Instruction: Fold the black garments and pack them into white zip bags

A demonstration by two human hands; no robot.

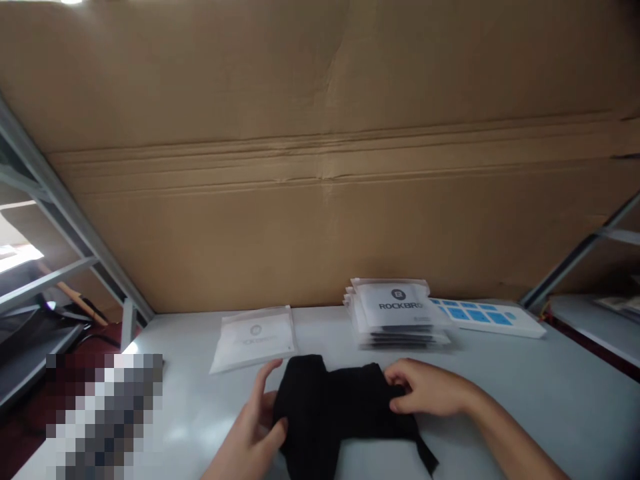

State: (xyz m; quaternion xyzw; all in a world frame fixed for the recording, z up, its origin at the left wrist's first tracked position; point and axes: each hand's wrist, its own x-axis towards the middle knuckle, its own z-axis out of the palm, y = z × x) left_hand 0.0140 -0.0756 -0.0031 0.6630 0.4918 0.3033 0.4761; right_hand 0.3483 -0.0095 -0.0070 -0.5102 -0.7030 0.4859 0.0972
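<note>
The black cloth (335,413) looks soft and light and lies on the surface (525,373) between the hands, with the left hand (250,427) spread at its side and the right hand (425,390) curled over its top edge, a good place to hold.

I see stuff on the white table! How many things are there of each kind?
Black cloth bundle: 1
Single white bag: 1
Stack of white ROCKBROS bags: 1
White sheet with blue squares: 1
Total: 4
</note>
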